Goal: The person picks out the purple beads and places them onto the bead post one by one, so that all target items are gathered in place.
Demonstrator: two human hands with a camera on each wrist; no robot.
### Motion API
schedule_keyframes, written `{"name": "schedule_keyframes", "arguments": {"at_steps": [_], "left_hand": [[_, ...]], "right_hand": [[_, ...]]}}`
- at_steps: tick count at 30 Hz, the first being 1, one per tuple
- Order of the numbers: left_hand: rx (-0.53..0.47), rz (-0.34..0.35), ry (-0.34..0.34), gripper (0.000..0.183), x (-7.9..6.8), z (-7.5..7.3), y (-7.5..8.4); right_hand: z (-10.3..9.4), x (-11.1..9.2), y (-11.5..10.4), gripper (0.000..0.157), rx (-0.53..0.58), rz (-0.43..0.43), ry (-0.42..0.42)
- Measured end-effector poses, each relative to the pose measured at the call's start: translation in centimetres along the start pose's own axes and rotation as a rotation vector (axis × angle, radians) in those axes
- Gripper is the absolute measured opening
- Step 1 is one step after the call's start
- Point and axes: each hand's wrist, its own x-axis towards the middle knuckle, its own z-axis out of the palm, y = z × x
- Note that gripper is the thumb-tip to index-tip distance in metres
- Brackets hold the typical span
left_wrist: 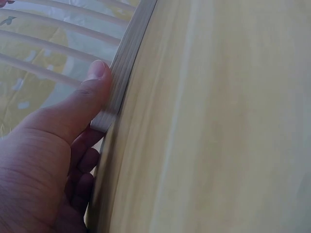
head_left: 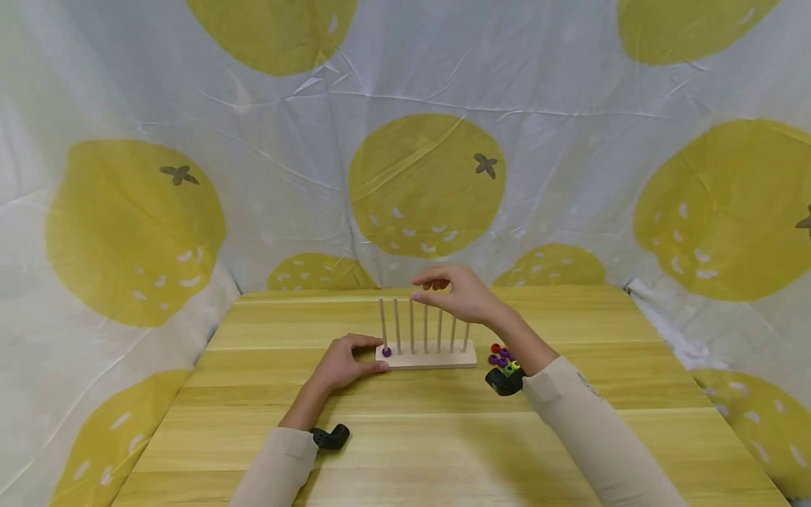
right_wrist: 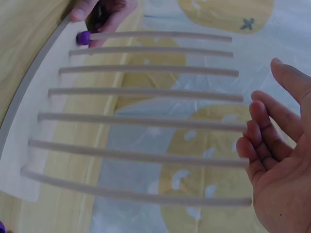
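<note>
A pale wooden peg board (head_left: 427,359) with several upright pegs (right_wrist: 160,95) stands on the table. My left hand (head_left: 340,365) grips its left end, the thumb (left_wrist: 97,73) along the front edge and fingers behind. A purple bead (head_left: 386,352) sits at the bottom of the leftmost peg; in the right wrist view this purple bead (right_wrist: 83,38) touches the board. Over the peg tops hovers my right hand (head_left: 459,292). Its fingers are loosely bent with the thumb apart, and nothing shows between them.
A small group of loose beads, purple, red, green and yellow (head_left: 503,358), lies right of the board, partly beside the right wrist's black camera (head_left: 505,382). The wooden table (head_left: 405,443) meets a lemon-print cloth (head_left: 564,190) at the back and sides.
</note>
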Motion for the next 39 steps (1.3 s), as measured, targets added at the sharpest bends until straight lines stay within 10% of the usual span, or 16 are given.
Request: {"name": "schedule_keyframes", "arguments": {"at_steps": [19, 39], "left_hand": [[0.031, 0.020, -0.004, 0.056, -0.3, 0.3, -0.2], [0.013, 0.009, -0.019, 0.056, -0.4, -0.2, 0.3]], "right_hand": [[-4.3, -7.1, 5.4, 0.035, 0.035, 0.129, 0.117], [-4.5, -14.7, 12.6, 0.033, -0.051, 0.267, 0.156]]}}
